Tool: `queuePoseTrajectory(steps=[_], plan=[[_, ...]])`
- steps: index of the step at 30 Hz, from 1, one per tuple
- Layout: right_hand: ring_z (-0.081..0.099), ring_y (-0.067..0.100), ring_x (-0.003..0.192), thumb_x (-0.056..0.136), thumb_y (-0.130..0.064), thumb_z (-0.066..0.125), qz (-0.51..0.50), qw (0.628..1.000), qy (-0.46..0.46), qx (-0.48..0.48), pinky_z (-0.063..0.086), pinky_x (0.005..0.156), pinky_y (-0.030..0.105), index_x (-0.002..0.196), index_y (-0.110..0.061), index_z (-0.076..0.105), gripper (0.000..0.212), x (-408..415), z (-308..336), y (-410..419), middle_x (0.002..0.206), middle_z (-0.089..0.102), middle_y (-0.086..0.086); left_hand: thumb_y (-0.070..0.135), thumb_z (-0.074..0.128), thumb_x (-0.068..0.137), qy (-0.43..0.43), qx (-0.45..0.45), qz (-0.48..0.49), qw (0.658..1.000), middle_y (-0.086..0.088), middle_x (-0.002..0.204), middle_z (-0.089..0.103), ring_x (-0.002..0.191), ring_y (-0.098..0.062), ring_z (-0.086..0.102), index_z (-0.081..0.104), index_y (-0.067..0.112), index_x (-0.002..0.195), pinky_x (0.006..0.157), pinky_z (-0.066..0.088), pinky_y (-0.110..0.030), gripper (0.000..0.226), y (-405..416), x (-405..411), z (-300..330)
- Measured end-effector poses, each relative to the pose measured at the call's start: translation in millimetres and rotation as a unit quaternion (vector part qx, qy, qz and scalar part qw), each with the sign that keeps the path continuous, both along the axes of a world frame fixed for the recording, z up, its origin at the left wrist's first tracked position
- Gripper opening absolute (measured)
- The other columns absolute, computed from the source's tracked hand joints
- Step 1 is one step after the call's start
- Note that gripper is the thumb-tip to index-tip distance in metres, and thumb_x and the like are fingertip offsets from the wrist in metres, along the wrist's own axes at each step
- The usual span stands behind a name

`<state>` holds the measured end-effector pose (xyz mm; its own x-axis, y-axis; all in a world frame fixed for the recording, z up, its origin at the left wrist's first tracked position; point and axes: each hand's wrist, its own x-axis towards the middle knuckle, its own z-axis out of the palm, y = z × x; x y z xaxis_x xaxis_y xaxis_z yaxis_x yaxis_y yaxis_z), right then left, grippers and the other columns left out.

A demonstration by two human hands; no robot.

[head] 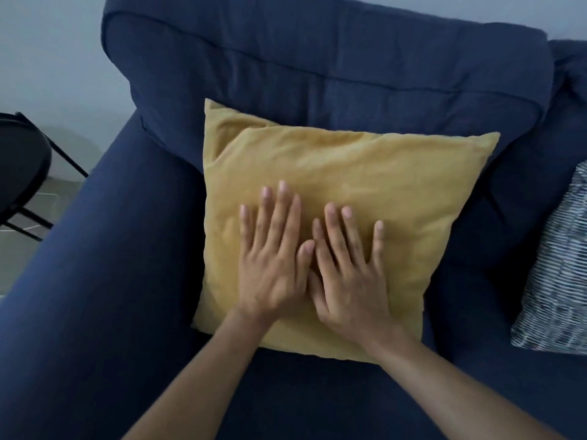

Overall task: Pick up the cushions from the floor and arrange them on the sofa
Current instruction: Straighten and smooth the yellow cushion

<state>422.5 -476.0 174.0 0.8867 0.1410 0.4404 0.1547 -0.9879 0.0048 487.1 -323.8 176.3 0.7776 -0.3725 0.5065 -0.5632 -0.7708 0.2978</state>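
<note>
A yellow cushion (pixel 365 173) leans against the back cushion of the dark blue sofa (pixel 317 65), at the sofa's left end. My left hand (pixel 273 258) and my right hand (pixel 349 274) lie flat on the cushion's lower front, side by side, fingers spread, palms down and thumbs touching. Neither hand grips anything. A second cushion (pixel 556 281) with a black and white striped pattern rests on the seat at the right edge of the view, partly cut off.
The sofa's broad left armrest (pixel 104 265) runs along the left. Beyond it stands a black folding chair (pixel 22 173) on a grey floor with a thin white cable. A pale wall is behind the sofa.
</note>
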Motion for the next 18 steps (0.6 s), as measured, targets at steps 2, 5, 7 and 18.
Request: queuePoseTrajectory(steps=[2, 5, 7, 18], plan=[[0.011, 0.039, 0.169, 0.114, -0.05, 0.042, -0.029, 0.999, 0.007, -0.015, 0.009, 0.131, 0.075, 0.173, -0.007, 0.021, 0.076, 1, -13, -11, 0.182, 0.012, 0.017, 0.043, 0.021, 0.113, 0.016, 0.021, 0.035, 0.999, -0.019, 0.176, 0.019, 0.164, -0.038, 0.019, 0.026, 0.002, 0.166, 0.128, 0.019, -0.068, 0.067, 11, -2, -27], [0.014, 0.043, 0.168, 0.113, -0.058, 0.034, -0.134, 0.991, -0.003, -0.008, 0.009, 0.13, 0.076, 0.173, -0.004, 0.018, 0.081, 0, -13, -51, 0.181, 0.013, 0.021, 0.045, 0.022, 0.113, 0.084, -0.005, 0.132, 0.988, -0.012, 0.18, 0.006, 0.167, -0.029, 0.003, 0.013, 0.007, 0.17, 0.131, 0.011, -0.065, 0.068, 51, 10, -50], [0.015, 0.048, 0.167, 0.114, -0.057, 0.029, -0.189, 0.982, -0.017, 0.017, 0.012, 0.127, 0.08, 0.172, -0.001, 0.017, 0.081, -6, -5, -73, 0.18, 0.013, 0.025, 0.044, 0.022, 0.114, 0.138, -0.059, 0.176, 0.973, -0.007, 0.18, -0.005, 0.167, -0.023, -0.009, 0.004, 0.011, 0.171, 0.132, 0.006, -0.063, 0.069, 75, 14, -45], [0.006, 0.026, 0.171, 0.117, -0.05, 0.021, -0.034, 0.998, 0.055, -0.026, 0.005, 0.135, 0.066, 0.172, -0.008, 0.024, 0.07, 86, 61, -46, 0.183, 0.014, 0.01, 0.052, 0.004, 0.112, 0.036, 0.153, -0.097, 0.983, -0.006, 0.178, 0.021, 0.166, -0.024, 0.011, 0.026, 0.011, 0.168, 0.134, 0.008, -0.056, 0.073, -1, 99, 60]])
